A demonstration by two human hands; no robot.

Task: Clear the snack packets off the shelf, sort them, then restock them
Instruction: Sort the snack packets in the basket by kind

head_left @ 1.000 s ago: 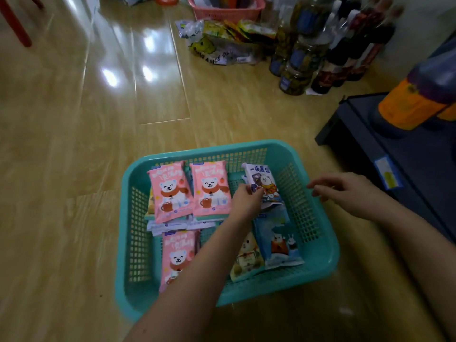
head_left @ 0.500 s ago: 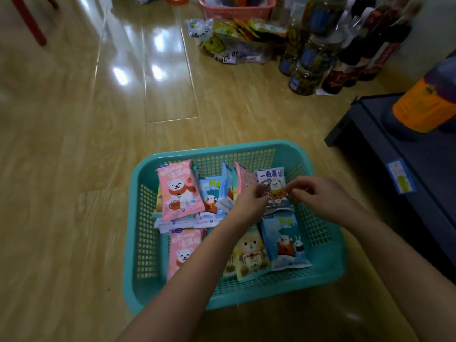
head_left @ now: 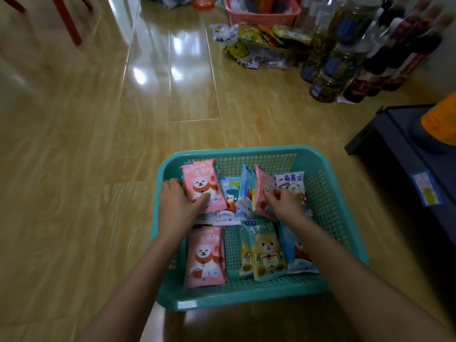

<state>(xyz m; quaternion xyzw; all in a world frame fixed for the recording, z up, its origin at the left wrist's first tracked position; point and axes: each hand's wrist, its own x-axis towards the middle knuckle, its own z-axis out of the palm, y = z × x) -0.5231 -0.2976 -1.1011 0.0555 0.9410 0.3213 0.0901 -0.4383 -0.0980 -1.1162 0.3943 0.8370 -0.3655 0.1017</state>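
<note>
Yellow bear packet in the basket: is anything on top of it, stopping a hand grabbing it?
No, nothing visible covers the yellow bear packet; it lies uncovered in the teal basket. The left hand and right hand are further back.

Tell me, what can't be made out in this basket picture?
All head view.
- Blue packet, front right: picture covered by the right forearm.
- Packets under the pink bear packet the left hand holds: only edges show.
- Upright pink packet the right hand pinches: print tilted, partly covered by fingers.
- Bottle labels: blurred.
- Orange object: cut by the right edge.
</note>
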